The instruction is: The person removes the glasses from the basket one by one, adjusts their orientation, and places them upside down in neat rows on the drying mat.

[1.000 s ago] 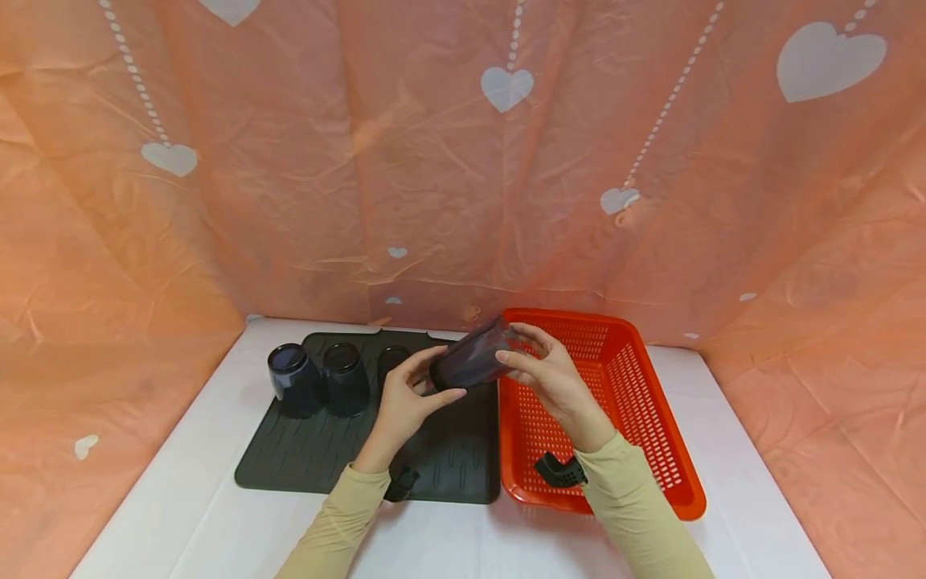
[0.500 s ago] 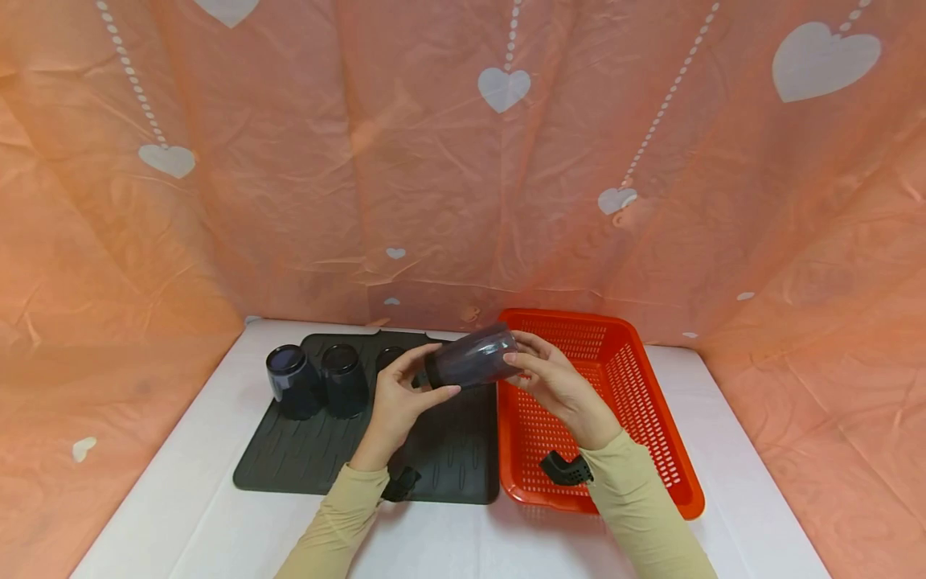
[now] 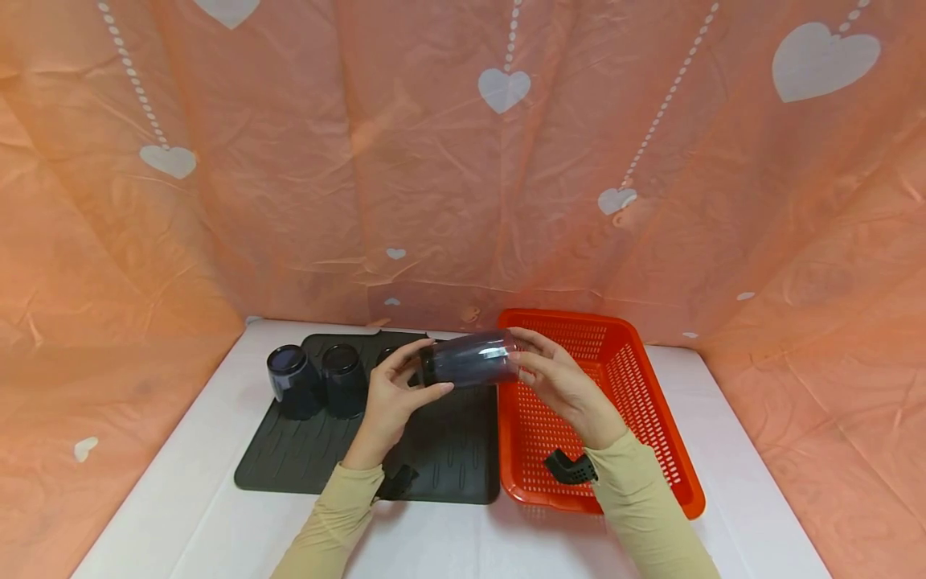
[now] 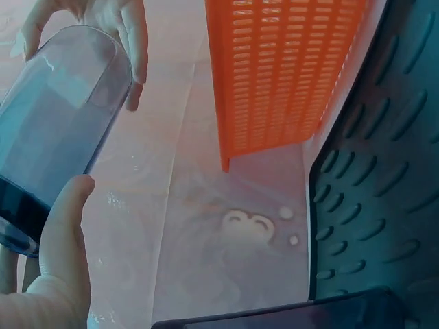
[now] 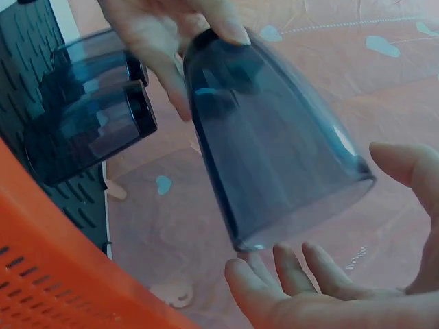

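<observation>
A dark, see-through drinking glass [image 3: 470,359] lies almost level in the air between my hands, above the mat's right part. Its thick dark base is toward the left, where my left hand [image 3: 391,394] grips it with the thumb in front. My right hand [image 3: 557,378] curls its fingers and thumb around the rim at the other end. In the right wrist view, the right fingertips [image 5: 240,271] are at the rim of the glass [image 5: 274,151]. Several similar glasses, such as this one [image 3: 345,382], stand upside down on the black drying mat [image 3: 456,450]; the left hand partly hides one.
An orange perforated basket [image 3: 510,450] stands against the mat's right edge, under my right forearm. Both rest on a white table [image 3: 181,498]. An orange curtain with hearts [image 3: 434,161] hangs behind and at the sides. Black wrist mounts [image 3: 571,468] stick out from my wrists.
The glass has turned from a steep slant to nearly level, its rim end coming down. My left hand has shifted slightly left with the base; my right hand has moved slightly right.
</observation>
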`<action>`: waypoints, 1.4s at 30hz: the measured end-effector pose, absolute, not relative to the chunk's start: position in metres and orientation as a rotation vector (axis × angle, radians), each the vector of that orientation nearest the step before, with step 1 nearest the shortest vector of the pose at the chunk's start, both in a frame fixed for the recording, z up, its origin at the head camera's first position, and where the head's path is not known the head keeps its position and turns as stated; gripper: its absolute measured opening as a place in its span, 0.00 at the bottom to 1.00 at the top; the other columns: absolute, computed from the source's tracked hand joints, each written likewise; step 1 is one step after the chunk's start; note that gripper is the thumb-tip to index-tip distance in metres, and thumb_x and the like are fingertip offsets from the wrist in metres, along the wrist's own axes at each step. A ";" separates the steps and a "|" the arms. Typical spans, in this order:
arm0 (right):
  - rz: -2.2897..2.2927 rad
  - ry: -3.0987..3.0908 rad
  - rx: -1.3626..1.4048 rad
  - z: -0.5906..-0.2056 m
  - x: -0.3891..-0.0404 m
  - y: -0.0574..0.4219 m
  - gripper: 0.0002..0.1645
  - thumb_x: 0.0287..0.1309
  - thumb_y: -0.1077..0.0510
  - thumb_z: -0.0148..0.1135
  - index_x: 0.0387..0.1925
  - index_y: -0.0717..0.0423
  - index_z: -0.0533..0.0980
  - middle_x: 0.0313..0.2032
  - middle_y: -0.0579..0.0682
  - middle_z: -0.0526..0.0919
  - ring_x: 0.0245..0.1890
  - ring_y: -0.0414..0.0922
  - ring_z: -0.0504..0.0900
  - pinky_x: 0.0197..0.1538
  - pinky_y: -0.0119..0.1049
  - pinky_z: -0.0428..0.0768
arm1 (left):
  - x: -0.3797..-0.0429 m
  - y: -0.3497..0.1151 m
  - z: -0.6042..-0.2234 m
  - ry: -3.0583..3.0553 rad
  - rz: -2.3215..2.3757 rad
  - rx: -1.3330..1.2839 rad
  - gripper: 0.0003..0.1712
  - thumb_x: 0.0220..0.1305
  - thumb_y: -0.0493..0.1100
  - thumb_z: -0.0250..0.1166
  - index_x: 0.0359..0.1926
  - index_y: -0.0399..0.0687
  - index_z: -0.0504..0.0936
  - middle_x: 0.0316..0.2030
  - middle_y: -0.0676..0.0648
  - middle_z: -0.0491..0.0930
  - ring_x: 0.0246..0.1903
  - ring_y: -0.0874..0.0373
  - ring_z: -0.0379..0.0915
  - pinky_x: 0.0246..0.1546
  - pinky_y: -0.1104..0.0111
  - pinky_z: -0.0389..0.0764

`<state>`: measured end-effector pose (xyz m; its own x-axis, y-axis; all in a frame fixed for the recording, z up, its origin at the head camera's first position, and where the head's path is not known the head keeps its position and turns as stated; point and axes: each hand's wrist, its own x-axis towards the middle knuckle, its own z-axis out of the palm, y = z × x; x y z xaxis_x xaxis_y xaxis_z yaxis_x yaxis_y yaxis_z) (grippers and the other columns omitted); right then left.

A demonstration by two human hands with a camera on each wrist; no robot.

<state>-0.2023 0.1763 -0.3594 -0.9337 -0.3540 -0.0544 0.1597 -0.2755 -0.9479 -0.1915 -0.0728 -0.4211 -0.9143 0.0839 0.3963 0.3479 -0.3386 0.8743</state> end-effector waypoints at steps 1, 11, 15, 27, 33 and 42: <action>-2.266 1.665 -0.255 -0.359 -0.202 0.178 0.29 0.64 0.65 0.52 0.65 0.63 0.59 0.53 0.51 0.71 0.46 0.45 0.75 0.53 0.37 0.72 | -0.191 -0.074 -0.421 -1.710 -2.364 -0.571 0.38 0.45 0.26 0.74 0.60 0.37 0.74 0.54 0.40 0.74 0.49 0.46 0.73 0.42 0.57 0.82; -2.306 1.652 -0.331 -0.356 -0.203 0.196 0.23 0.68 0.63 0.49 0.63 0.65 0.64 0.63 0.59 0.65 0.60 0.52 0.69 0.69 0.52 0.55 | -0.193 -0.090 -0.413 -1.710 -2.274 -0.588 0.39 0.45 0.24 0.73 0.61 0.35 0.72 0.55 0.40 0.74 0.49 0.46 0.72 0.42 0.59 0.82; -2.323 1.648 -0.331 -0.356 -0.202 0.206 0.24 0.70 0.60 0.49 0.63 0.66 0.63 0.64 0.61 0.64 0.60 0.52 0.70 0.68 0.51 0.56 | -0.196 -0.095 -0.412 -1.723 -2.253 -0.570 0.39 0.45 0.24 0.73 0.61 0.39 0.73 0.56 0.41 0.75 0.49 0.47 0.72 0.42 0.60 0.82; -2.302 1.676 -0.270 -0.365 -0.195 0.231 0.15 0.72 0.57 0.46 0.54 0.52 0.74 0.63 0.57 0.67 0.65 0.58 0.63 0.68 0.49 0.59 | -0.199 -0.103 -0.408 -1.788 -2.127 -0.416 0.36 0.47 0.28 0.74 0.60 0.44 0.76 0.60 0.44 0.71 0.58 0.51 0.66 0.42 0.64 0.81; -2.299 1.690 -0.260 -0.366 -0.192 0.243 0.16 0.73 0.56 0.45 0.56 0.52 0.71 0.66 0.61 0.61 0.68 0.62 0.56 0.68 0.48 0.58 | -0.202 -0.099 -0.402 -1.843 -2.108 -0.358 0.37 0.44 0.26 0.75 0.58 0.41 0.75 0.57 0.45 0.73 0.56 0.53 0.68 0.39 0.66 0.81; -2.293 1.705 -0.309 -0.371 -0.191 0.255 0.17 0.74 0.57 0.42 0.58 0.55 0.69 0.63 0.58 0.67 0.61 0.52 0.70 0.65 0.45 0.64 | -0.192 -0.090 -0.383 -2.005 -1.998 -0.342 0.35 0.44 0.27 0.75 0.56 0.34 0.74 0.49 0.36 0.78 0.47 0.52 0.75 0.39 0.67 0.81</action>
<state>-0.1911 0.2549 -0.3710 -0.9417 -0.3363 0.0114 0.0859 -0.2730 -0.9582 -0.1920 -0.0897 -0.3828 -0.9301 -0.0356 0.3657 0.3656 0.0101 0.9307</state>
